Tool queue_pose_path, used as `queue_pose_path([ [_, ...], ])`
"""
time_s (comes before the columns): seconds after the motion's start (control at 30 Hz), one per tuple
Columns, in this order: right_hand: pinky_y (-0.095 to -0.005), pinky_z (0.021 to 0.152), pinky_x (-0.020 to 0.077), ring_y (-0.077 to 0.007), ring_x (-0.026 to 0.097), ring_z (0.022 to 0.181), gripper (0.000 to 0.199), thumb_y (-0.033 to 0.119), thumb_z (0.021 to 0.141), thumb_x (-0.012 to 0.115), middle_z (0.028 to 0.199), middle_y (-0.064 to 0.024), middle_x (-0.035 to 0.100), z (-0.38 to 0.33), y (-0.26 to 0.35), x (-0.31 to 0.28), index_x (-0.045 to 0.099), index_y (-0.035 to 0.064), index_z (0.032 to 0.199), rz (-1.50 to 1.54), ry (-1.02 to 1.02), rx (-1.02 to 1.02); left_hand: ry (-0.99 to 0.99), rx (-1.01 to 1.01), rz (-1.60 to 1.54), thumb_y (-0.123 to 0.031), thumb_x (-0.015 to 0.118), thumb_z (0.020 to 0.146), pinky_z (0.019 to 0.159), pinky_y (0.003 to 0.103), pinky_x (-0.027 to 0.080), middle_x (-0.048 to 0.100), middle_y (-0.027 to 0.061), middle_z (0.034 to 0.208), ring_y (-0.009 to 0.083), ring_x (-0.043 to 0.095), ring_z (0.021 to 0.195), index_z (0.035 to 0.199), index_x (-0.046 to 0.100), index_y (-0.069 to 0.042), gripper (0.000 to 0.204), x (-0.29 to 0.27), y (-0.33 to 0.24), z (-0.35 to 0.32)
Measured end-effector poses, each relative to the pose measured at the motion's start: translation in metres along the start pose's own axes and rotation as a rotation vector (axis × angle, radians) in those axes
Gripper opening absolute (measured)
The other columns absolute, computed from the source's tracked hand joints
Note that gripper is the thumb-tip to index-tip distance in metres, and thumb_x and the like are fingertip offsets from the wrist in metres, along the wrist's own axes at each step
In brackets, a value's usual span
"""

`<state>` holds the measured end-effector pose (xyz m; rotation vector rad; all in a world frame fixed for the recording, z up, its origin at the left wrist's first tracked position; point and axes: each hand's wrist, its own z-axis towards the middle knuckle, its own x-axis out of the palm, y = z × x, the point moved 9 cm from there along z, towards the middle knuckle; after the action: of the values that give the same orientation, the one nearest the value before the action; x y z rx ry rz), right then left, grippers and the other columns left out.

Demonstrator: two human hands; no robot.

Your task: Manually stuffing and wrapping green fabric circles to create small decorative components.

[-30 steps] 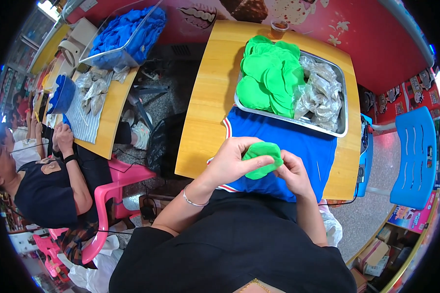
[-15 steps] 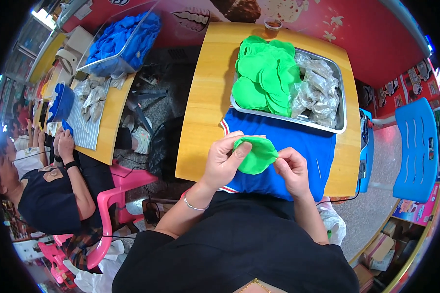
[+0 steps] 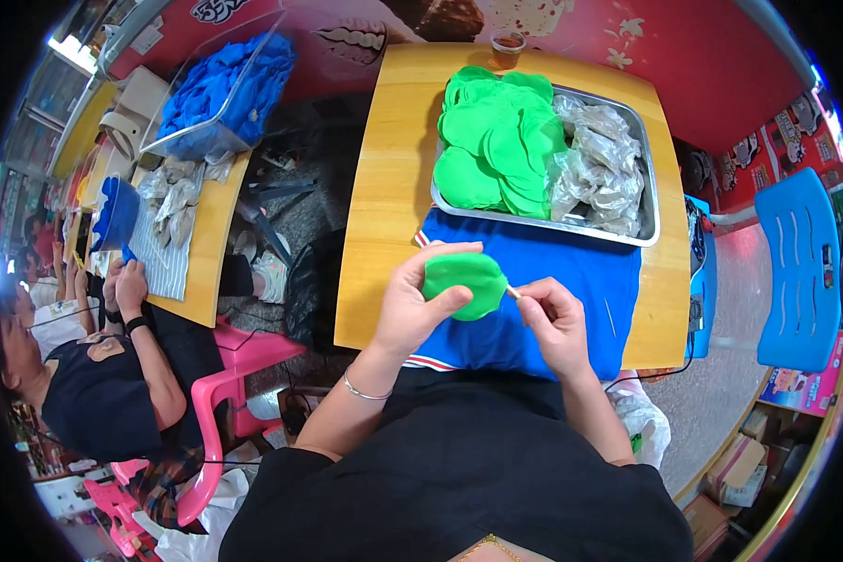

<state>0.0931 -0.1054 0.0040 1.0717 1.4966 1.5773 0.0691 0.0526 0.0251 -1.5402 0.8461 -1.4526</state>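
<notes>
My left hand (image 3: 412,298) grips a thin, floppy, bright green disc (image 3: 463,283), thumb on its near face and fingers behind. The thumb and forefinger of my right hand (image 3: 554,317) pinch a short pale stick (image 3: 513,292), its tip at the disc's right edge. Both hands hover over a blue cloth (image 3: 506,342) with red and white trim. Lying on its right side is a thin pale needle-like piece (image 3: 610,317). Beyond the hands, a metal tray (image 3: 590,236) carries a heap of green discs (image 3: 496,140) and crumpled clear plastic with greyish lumps (image 3: 604,169).
A cup of brown drink (image 3: 508,51) stands at the far edge of the wooden table (image 3: 370,187). To the right is a blue chair (image 3: 796,272). At left, another person works beside a pink chair (image 3: 215,375), near a clear bin (image 3: 217,122) of blue pieces.
The green disc has turned flatter toward me and shifted slightly left with my left hand. The pale stick in my right fingers now shows at the disc's edge.
</notes>
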Motion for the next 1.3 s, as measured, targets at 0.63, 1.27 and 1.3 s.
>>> queue_pose_path([
  [0.63, -0.0318, 0.062, 0.0453, -0.0214, 0.058, 0.074, 0.021, 0.016, 0.073, 0.068, 0.077, -0.0051, 0.061, 0.005, 0.004, -0.037, 0.064, 0.0104, 0.093, -1.034, -0.242, -0.347, -0.294, 0.203, 0.053, -0.011, 0.054, 0.091, 0.064, 0.019, 0.039, 0.056, -0.0001, 0.078, 0.0043, 0.049, 0.070, 0.084, 0.056, -0.002, 0.012, -0.043, 0.007, 0.007],
  [1.27, -0.0319, 0.050, 0.0416, -0.0186, 0.055, 0.053, 0.020, 0.014, 0.083, 0.058, 0.061, -0.0105, 0.057, 0.054, 0.032, -0.075, 0.060, 0.0005, 0.068, -0.502, -0.209, -0.413, -0.131, -0.074, -0.078, -0.015, 0.054, 0.092, 0.067, 0.019, 0.043, 0.060, 0.0011, 0.078, 0.0055, 0.054, 0.071, 0.088, 0.057, -0.002, 0.015, -0.027, 0.068, -0.010],
  [1.3, -0.0329, 0.051, 0.0420, -0.0193, 0.056, 0.054, 0.017, 0.014, 0.082, 0.059, 0.061, -0.0109, 0.057, 0.070, 0.050, -0.099, 0.061, 0.0008, 0.071, -0.600, -0.337, -0.390, -0.080, -0.098, -0.037, -0.016, 0.054, 0.092, 0.066, 0.019, 0.043, 0.060, 0.0010, 0.078, 0.0053, 0.054, 0.070, 0.087, 0.057, -0.002, 0.015, -0.024, 0.072, -0.014],
])
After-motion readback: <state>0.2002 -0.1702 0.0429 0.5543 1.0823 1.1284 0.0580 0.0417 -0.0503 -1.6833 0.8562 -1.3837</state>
